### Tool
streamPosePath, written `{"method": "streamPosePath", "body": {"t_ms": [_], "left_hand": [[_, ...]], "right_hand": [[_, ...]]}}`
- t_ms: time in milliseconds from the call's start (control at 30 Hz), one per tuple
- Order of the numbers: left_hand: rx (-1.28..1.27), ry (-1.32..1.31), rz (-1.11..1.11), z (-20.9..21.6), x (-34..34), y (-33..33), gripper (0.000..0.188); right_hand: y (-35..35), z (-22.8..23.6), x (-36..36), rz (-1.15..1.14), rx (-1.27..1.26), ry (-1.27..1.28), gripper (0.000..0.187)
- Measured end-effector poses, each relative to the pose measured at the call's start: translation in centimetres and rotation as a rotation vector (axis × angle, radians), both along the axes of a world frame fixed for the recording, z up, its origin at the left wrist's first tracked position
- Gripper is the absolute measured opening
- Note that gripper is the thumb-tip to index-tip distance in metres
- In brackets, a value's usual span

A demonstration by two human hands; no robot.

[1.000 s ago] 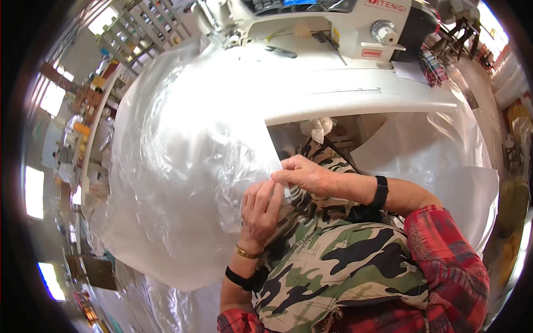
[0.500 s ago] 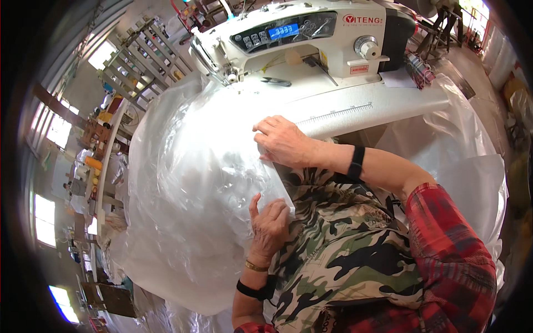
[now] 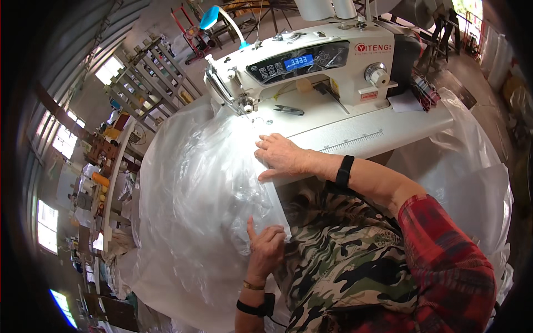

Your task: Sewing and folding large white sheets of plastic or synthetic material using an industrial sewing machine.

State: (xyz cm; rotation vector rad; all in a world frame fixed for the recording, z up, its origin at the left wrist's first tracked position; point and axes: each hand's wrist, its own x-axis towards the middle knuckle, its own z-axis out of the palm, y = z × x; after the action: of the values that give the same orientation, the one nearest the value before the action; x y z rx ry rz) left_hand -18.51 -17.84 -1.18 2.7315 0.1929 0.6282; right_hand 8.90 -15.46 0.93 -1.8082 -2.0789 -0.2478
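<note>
A large sheet of clear, crinkled plastic [image 3: 189,183] spreads over the table to the left of a white sewing machine [image 3: 311,58]. Along its right side runs a straight, whitish folded band [image 3: 276,206]. My right hand [image 3: 284,158] rests palm down near the upper end of this band, fingers stretched and thumb apart, below the machine's needle area [image 3: 248,111]. At the band's lower end, my left hand [image 3: 266,250] has its fingers curled over the edge, with one digit pointing up onto the sheet. What lies under both palms is hidden.
Small dark thread snips [image 3: 290,110] lie on the machine bed. A printed ruler scale [image 3: 352,141] runs along the table's front edge. More plastic [image 3: 472,183] hangs at the right. A blue-headed lamp [image 3: 210,18] stands behind the machine, and racks [image 3: 152,83] stand farther left.
The view has tilted up, showing more behind the machine. My right hand has flattened, its thumb now spread from the fingers. My left hand still stays at the band's lower end.
</note>
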Motion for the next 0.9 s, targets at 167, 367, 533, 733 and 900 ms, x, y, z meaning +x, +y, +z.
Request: {"method": "streamPosePath", "body": {"t_ms": [167,367,533,733,900], "left_hand": [[-0.065,-0.004,-0.009,0.9,0.6,2.0,0.012],[-0.053,-0.061,0.015,1.9,2.6,4.3,0.012],[-0.033,-0.068,0.048,2.2,4.9,6.3,0.007],[0.04,-0.099,0.053,3.3,7.5,8.2,0.009],[0.066,-0.082,0.09,3.7,9.2,10.3,0.007]], "right_hand": [[0.9,-0.5,0.2,0.021,0.056,-0.01,0.072],[1.5,0.4,0.0,0.028,-0.057,0.0,0.076],[1.9,-0.1,0.7,0.029,-0.066,-0.006,0.076],[2.1,-0.2,1.6,0.102,-0.061,0.01,0.073],[2.2,-0.2,2.7,0.181,-0.062,0.077,0.067]]}}
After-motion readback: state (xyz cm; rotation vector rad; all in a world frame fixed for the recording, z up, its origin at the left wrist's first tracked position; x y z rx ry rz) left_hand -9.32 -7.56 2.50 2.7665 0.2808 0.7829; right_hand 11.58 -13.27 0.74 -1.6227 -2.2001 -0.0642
